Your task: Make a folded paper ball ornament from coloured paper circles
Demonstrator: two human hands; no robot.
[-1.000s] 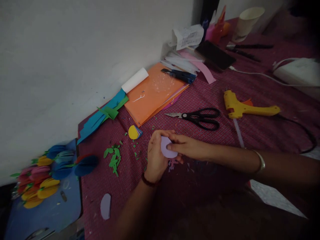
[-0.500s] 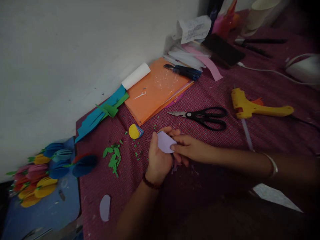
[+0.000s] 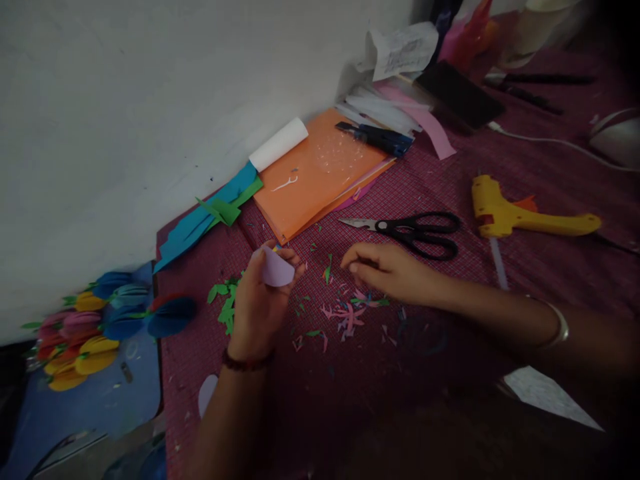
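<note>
A lavender piece of folded paper (image 3: 278,268) lies in my left hand (image 3: 257,303), held between the thumb and fingers. To the right of it, apart from the paper, my right hand (image 3: 383,270) hovers over the table with its fingers curled in and thumb close to them; nothing shows in it. Black-handled scissors (image 3: 420,230) rest just beyond my right hand. Pink and green paper scraps (image 3: 350,317) are scattered between the hands. Green cut pieces (image 3: 226,310) are partly hidden behind my left hand. Another lavender piece (image 3: 207,393) is partly covered by my left forearm.
A yellow glue gun (image 3: 530,213) lies at right. Orange sheets (image 3: 300,207) with a dark blue stapler-like tool (image 3: 380,138), a white roll (image 3: 280,145) and blue strips (image 3: 200,227) line the wall. Folded paper ornaments (image 3: 95,353) sit on a blue surface at left.
My left hand has moved left with the lavender paper. My right hand has let go of it and stays on the right, uncovering the scraps. The yellow circle stack is now mostly hidden.
</note>
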